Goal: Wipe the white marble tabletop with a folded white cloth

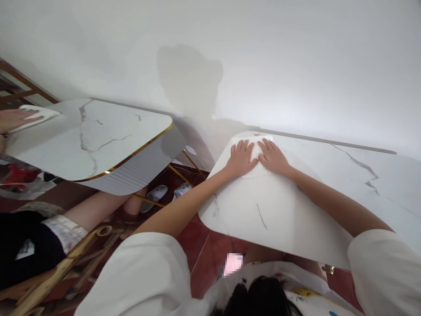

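Upper garment: white, short-sleeved, matte fabric. The white left sleeve (144,272) is loose and wide, with soft folds and a rounded outer contour; its hem encircles the arm. The white right sleeve (381,267) matches in colour and cut, creased along its visible side. Below each hem, the left forearm (190,202) and right forearm (332,206) are uncovered to the left hand (241,159) and right hand (273,158), both bare. Lower front: white printed fabric (317,301) bearing a yellow motif (301,291), thin black linework, small black marks and a blue patch (333,313) at the frame edge. Its join to the sleeves cannot be determined. Lower centre: black hair (263,296), partly cropped by the frame.
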The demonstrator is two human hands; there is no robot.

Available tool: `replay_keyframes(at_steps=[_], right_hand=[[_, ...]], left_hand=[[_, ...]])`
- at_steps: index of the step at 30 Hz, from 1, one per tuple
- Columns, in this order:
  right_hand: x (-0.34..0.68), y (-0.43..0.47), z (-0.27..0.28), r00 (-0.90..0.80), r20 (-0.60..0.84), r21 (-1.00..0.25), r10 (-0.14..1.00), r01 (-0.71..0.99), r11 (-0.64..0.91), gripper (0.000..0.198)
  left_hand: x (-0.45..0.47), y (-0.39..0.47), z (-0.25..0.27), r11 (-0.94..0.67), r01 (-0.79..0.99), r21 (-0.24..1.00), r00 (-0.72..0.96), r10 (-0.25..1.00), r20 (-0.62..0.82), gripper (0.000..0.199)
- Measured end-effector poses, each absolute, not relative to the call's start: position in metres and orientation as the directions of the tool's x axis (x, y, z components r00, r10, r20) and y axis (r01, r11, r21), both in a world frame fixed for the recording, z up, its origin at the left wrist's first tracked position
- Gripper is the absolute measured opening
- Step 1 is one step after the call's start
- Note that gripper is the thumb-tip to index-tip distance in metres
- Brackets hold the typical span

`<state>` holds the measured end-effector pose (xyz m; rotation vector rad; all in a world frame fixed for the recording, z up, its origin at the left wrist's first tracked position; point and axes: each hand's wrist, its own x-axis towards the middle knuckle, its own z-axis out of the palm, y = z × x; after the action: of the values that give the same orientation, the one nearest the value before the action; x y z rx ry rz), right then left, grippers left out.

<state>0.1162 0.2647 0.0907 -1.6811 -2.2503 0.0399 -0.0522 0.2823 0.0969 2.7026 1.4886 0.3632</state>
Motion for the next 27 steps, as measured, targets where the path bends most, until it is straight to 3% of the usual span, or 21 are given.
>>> replay_keyframes(at_steps=[13,27], right_hand=[[0.118,0.136,0.097,-0.204,0.148,-0.276,0.968,0.931,0.238,0.057],[0.123,0.055,0.097,-0.074,0.094,-0.277,0.993,0.956,0.097,0.058]], left_hand=[[-0.050,0.156,0.102,-0.543,0.819,0.186,0.524,0.839,0.145,0.062],[-0.044,0.102,0.099,-0.674,0.713,0.196,0.657,0.739,0.151,0.063]])
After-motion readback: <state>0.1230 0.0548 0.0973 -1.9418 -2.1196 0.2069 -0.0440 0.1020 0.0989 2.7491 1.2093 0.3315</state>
